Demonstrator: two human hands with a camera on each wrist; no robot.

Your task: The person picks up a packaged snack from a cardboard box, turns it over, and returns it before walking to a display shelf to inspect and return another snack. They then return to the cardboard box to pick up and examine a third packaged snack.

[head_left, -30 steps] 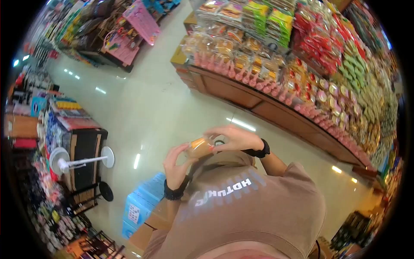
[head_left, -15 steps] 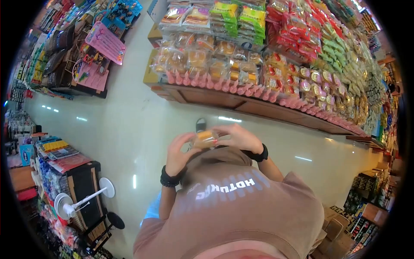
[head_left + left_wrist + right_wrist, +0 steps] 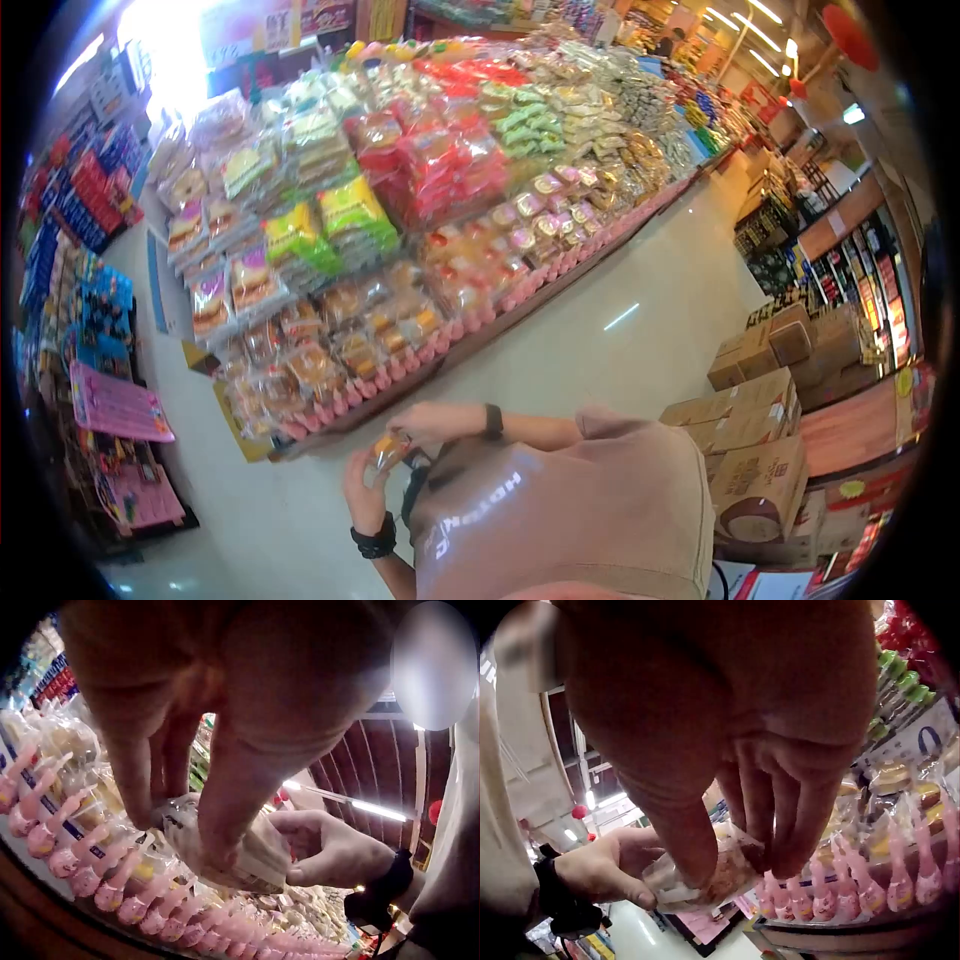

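A small golden-brown pastry in a clear wrapper (image 3: pixel 388 450) is held between both hands in front of the chest. My left hand (image 3: pixel 362 492) pinches one end between thumb and fingers. At the other end my right hand (image 3: pixel 442 422) grips the wrapper the same way. From the left wrist, the crinkled plastic of the packaged pastry (image 3: pixel 259 859) shows under my fingers, with the right hand (image 3: pixel 337 847) across from it. The right wrist view shows brown filling or crust through the film, and my left hand (image 3: pixel 604 870) on the far side.
Just ahead stands a long display counter heaped with wrapped breads (image 3: pixel 315 365), green-and-yellow packets (image 3: pixel 350 215) and red bags (image 3: pixel 445 165). Pink bottle-shaped ornaments (image 3: pixel 455 330) line its edge. Cardboard boxes (image 3: pixel 750 480) are stacked at right; a pink board (image 3: pixel 120 400) leans at left.
The person has turned and the head view has tilted up, so the counter fills more of it. Both hands keep hold of the packaged pastry, now lower and further left in view.
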